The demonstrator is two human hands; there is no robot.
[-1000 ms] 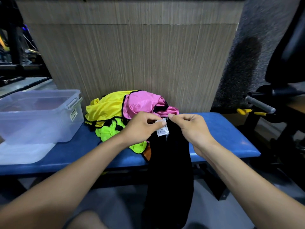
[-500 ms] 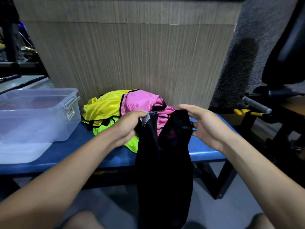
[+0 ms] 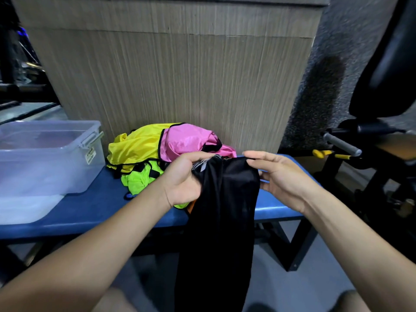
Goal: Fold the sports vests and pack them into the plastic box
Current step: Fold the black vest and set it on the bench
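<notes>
While both hands (image 3: 182, 179) (image 3: 281, 176) pinch the black vest (image 3: 225, 210) hem, spreading it flat over the worktop (image 3: 90, 206) should ease folding.

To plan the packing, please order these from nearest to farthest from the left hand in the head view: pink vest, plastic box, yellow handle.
From the left hand:
1. Pink vest, just behind it.
2. Plastic box, at bench's left end.
3. Yellow handle, far right.

Count at my bench (image 3: 94, 212): one bench. One clear plastic box (image 3: 45, 158). Vests visible: one black (image 3: 225, 221), one yellow (image 3: 137, 145), one pink (image 3: 186, 140), one neon green (image 3: 139, 179); an orange scrap (image 3: 191, 206), item uncertain. Two hands, mine.
</notes>
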